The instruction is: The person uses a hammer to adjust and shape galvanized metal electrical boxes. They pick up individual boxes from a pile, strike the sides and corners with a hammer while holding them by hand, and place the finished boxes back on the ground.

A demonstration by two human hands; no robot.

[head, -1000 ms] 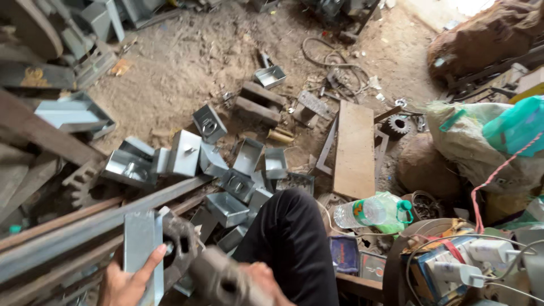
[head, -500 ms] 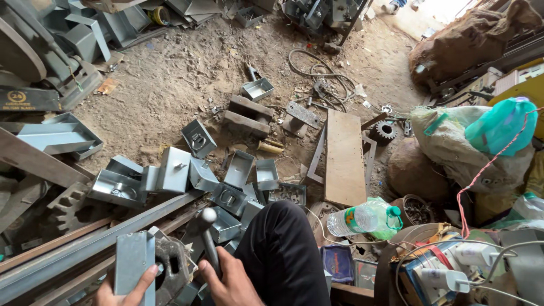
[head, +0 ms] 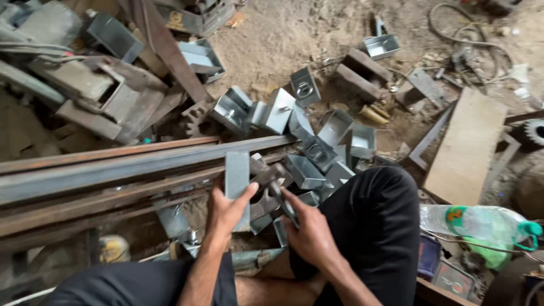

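Note:
My left hand [head: 225,212] grips a flat grey sheet-metal piece [head: 237,173], holding it upright against a small metal tool block [head: 266,190] between my knees. My right hand [head: 306,229] is closed around the dark handle [head: 279,190] of that tool, just right of the sheet piece. Long rusty steel bars [head: 113,170] run from the left edge toward my hands. A heap of folded shiny metal boxes [head: 309,139] lies on the dirt floor just beyond the tool. My black-trousered knee [head: 374,209] sits to the right of my hands.
A wooden board [head: 467,147] lies at the right, with a green-capped plastic bottle [head: 481,224] near it. Scrap machine parts [head: 85,85] crowd the upper left. Wooden blocks [head: 360,71], one more metal box [head: 381,46] and a coiled cable [head: 470,28] rest on the dirt farther off.
The view has tilted down and closer to my hands. My right hand has moved up onto the tool's handle; my left hand still holds the sheet piece.

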